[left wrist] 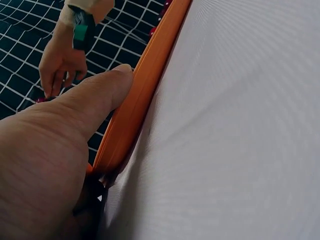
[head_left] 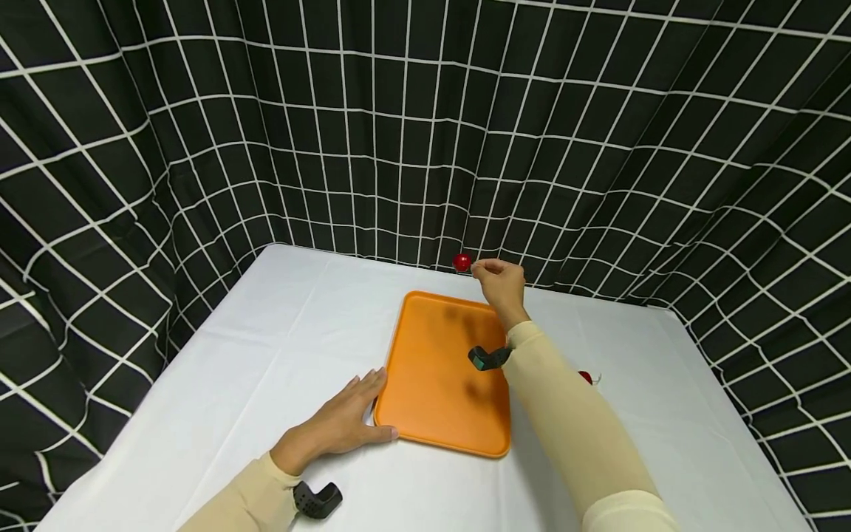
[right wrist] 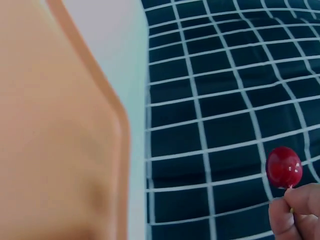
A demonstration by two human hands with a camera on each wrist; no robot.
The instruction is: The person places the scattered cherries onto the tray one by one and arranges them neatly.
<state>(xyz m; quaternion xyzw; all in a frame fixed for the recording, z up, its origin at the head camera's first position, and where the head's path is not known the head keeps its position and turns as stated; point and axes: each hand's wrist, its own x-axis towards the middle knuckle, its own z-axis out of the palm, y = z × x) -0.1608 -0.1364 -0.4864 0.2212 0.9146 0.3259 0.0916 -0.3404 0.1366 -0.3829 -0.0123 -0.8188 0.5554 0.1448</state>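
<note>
My right hand point(head_left: 503, 287) pinches a red cherry point(head_left: 462, 262) by its stem, held above the far edge of the orange tray point(head_left: 442, 377). In the right wrist view the cherry point(right wrist: 283, 167) is glossy and round, just beyond the pinching thumb and fingertip point(right wrist: 283, 220). At the tray's near left corner lies my left hand point(head_left: 342, 421), its fingers straight along the left side and its thumb against the near rim. The left wrist view shows that thumb point(left wrist: 107, 87) on the orange rim point(left wrist: 142, 85). A second cherry point(head_left: 585, 377) is partly behind my right forearm.
A white cloth point(head_left: 266, 355) covers the table beneath the tray. Black curtains point(head_left: 372, 133) with a white grid stand around the far side and both flanks. Each wrist carries a small black device point(head_left: 318, 500).
</note>
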